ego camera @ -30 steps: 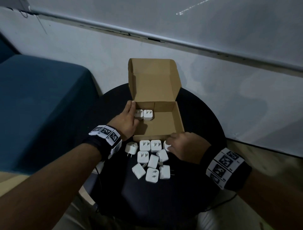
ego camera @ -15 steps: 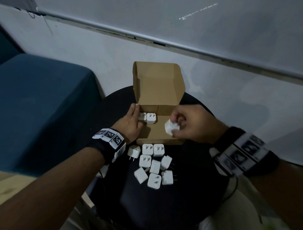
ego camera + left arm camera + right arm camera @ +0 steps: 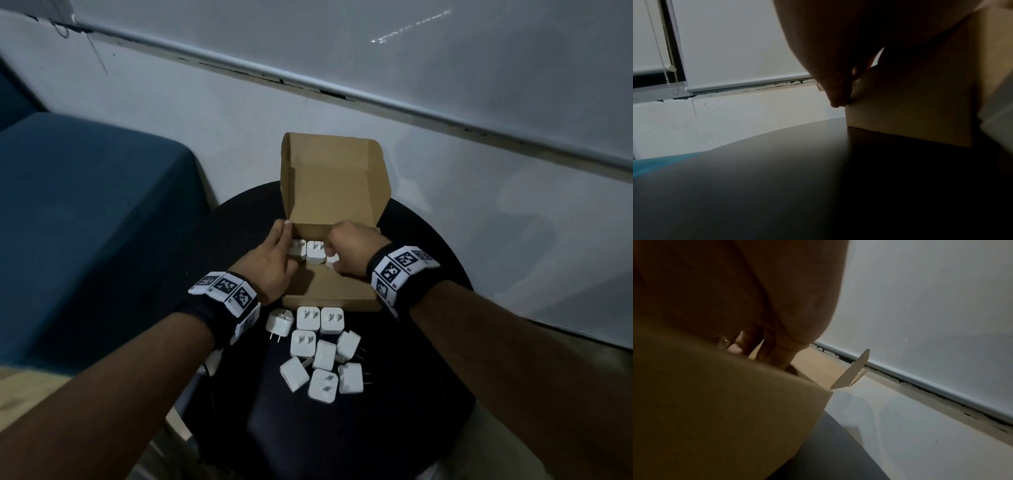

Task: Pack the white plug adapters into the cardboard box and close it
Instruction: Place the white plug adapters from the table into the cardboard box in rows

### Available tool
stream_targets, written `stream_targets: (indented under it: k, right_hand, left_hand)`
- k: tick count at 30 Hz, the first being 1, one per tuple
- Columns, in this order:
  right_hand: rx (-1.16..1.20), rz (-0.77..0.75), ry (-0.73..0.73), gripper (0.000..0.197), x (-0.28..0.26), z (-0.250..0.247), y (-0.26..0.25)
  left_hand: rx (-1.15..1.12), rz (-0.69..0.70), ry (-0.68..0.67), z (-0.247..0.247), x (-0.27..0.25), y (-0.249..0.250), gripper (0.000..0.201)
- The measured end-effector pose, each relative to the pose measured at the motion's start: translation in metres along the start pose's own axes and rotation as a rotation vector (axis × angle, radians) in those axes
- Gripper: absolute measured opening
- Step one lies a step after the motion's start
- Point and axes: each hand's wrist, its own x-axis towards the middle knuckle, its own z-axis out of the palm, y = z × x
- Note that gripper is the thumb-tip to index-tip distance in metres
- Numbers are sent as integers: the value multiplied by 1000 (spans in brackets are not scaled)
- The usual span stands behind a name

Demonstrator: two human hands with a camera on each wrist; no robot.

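Observation:
The cardboard box [image 3: 337, 284] stands open on the round black table [image 3: 376, 428], its lid [image 3: 332, 178] upright at the back. Two white plug adapters [image 3: 315, 251] sit side by side in the back left corner. My right hand [image 3: 334, 253] reaches into the box and pinches a third adapter [image 3: 331, 261] right beside them. My left hand [image 3: 284, 236] lies along the box's left wall with straight fingers [image 3: 836, 97] pressed on its outside. Several loose adapters [image 3: 322, 353] lie in front of the box. The right wrist view shows only curled fingers [image 3: 777, 356] over the box wall [image 3: 715, 402].
A blue upholstered seat [image 3: 85, 222] stands close on the left. A pale wall [image 3: 479, 205] runs just behind the table. The box's right half and the table's near part [image 3: 342, 445] are bare.
My right hand picked one adapter from the pile, carried it over the box, and now holds it low at the back beside the two packed ones. The left hand stayed on the box wall.

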Motion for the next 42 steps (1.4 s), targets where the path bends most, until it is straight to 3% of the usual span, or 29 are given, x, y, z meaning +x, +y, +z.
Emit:
stream_targets:
  k: [11,14,16,18,20,22,26,31,35,38,42]
  right_hand:
    - [-15,37,123,45,-4,3,2]
    - [36,22,196,34,-24,-12,-5]
    - [179,-75,230,19,-47,-21,-13]
    - [287,-247,58,17,-75,-22,-18]
    - [222,-385,-166,23,-99,-6,-19]
    - [68,-434,-201,37,-112,19,-14]
    - [99,-381,-116,49,-119,47,-3]
    - [253,-333,-130,38,-121,52,9]
    - [461,-370,-22,32,-121,24,19]
    - [654,-258,70,33,-111,-1,28]
    - [614,-111,154,46,-84,-7,37]
  left_hand:
    - [14,-12,-4,0,-1,2,66]
    - [24,-13,-3,1,0,1,67]
    - [23,-6,0,1,0,1,67]
    - [25,-1,6,1,0,1,66]
    - [32,1,6,1,-1,1,66]
    - [36,-1,3,0,-1,2,66]
    - [48,-7,-6,-1,-1,4,66]
    - [52,-4,2,-1,-1,3,66]
    - [50,-3,0,-1,0,4,66]
    - [53,-10,7,0,0,4,66]
    - [61,-7,2,-1,-1,5,66]
